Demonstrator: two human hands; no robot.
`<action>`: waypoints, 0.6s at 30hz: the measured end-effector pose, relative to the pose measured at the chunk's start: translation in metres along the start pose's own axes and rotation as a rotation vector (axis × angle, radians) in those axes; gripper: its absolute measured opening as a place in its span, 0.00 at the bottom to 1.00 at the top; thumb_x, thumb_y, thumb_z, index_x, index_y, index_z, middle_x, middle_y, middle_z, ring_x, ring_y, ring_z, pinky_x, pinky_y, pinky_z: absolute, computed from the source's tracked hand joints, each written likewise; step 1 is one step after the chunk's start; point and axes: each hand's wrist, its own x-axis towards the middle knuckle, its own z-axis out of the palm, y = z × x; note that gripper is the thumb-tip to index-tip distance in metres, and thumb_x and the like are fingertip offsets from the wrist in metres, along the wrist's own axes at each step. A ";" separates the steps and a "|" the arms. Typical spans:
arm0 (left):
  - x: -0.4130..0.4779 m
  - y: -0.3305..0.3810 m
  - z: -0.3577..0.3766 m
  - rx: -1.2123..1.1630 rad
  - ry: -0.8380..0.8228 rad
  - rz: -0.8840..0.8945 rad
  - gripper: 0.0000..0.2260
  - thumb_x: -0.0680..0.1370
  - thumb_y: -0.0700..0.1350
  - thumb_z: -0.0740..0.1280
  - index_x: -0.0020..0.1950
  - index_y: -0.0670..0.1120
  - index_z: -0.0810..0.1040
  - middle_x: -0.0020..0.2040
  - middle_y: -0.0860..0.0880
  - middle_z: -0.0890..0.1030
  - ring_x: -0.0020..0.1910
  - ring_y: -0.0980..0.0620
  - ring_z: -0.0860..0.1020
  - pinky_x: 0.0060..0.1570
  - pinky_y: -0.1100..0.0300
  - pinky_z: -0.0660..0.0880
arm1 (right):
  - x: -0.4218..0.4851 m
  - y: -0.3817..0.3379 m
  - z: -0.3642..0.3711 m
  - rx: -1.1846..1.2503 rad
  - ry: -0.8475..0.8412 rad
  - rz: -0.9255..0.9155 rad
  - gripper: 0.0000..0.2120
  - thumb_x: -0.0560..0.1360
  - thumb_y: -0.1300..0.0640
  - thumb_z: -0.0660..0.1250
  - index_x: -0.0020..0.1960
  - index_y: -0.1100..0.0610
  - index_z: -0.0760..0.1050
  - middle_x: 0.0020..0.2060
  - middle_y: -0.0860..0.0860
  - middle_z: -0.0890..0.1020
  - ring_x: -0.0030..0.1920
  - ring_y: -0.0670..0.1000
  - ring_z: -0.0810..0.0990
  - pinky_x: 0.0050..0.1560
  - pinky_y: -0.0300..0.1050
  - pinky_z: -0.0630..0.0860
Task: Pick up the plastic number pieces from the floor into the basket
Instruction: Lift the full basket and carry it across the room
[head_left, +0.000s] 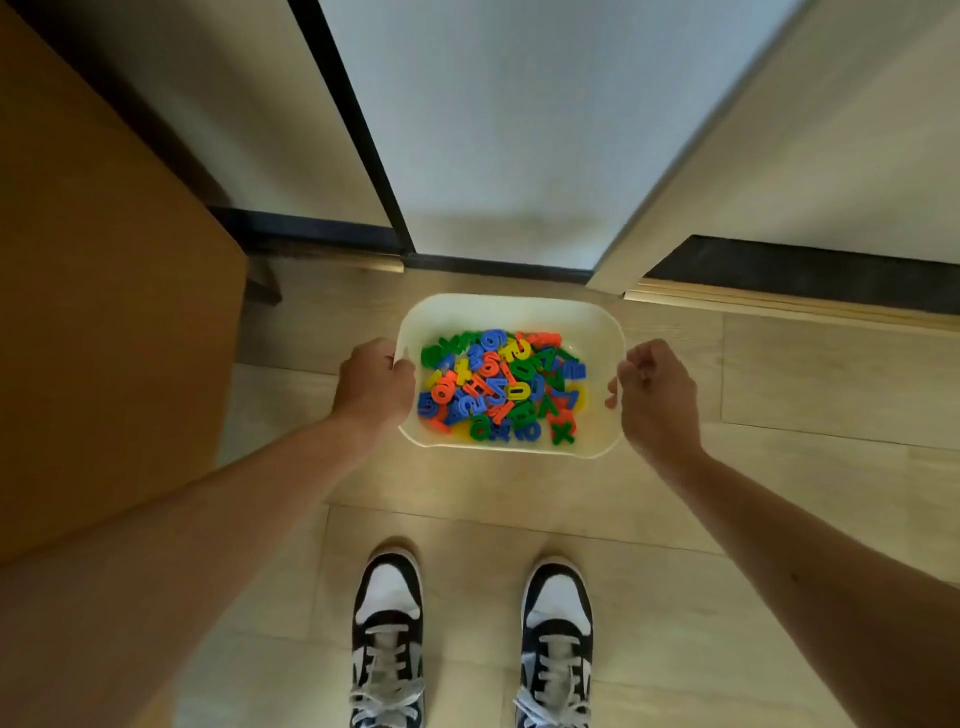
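At the centre of the frame, a white basket (511, 306) sits between both hands and appears lifted above the wooden floor (779, 384). The left hand (371, 387) grips the left rim, thumb over the edge. The right hand (657, 397) curls its fingers at the right rim and seems to hold it too. The coloured number pieces (498, 384) lie heaped inside the basket, and none shows on the visible floor. The gathering looks finished, so the step is carrying. Keep the basket level, grip evenly on both sides, and move slowly so nothing tips over the low walls. The shoes (387, 618) stand at the bottom of the frame.
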 end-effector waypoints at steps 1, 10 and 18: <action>0.013 -0.002 0.008 0.007 -0.001 0.006 0.09 0.76 0.41 0.62 0.51 0.42 0.80 0.46 0.43 0.82 0.46 0.42 0.80 0.38 0.57 0.71 | 0.013 0.006 0.009 -0.022 -0.003 0.005 0.04 0.80 0.62 0.60 0.48 0.59 0.72 0.37 0.54 0.81 0.33 0.49 0.81 0.27 0.28 0.69; 0.110 -0.001 0.044 0.042 0.011 0.072 0.12 0.78 0.41 0.61 0.58 0.44 0.80 0.52 0.43 0.82 0.48 0.45 0.78 0.33 0.60 0.68 | 0.106 0.026 0.068 -0.092 -0.018 -0.016 0.03 0.81 0.61 0.60 0.49 0.59 0.72 0.37 0.52 0.81 0.32 0.45 0.80 0.25 0.26 0.68; 0.146 0.015 0.054 0.020 -0.016 0.030 0.13 0.80 0.40 0.59 0.62 0.44 0.78 0.55 0.43 0.81 0.47 0.47 0.77 0.33 0.60 0.68 | 0.139 0.027 0.083 -0.138 -0.033 -0.008 0.04 0.81 0.64 0.60 0.49 0.58 0.72 0.39 0.54 0.82 0.33 0.48 0.82 0.30 0.37 0.72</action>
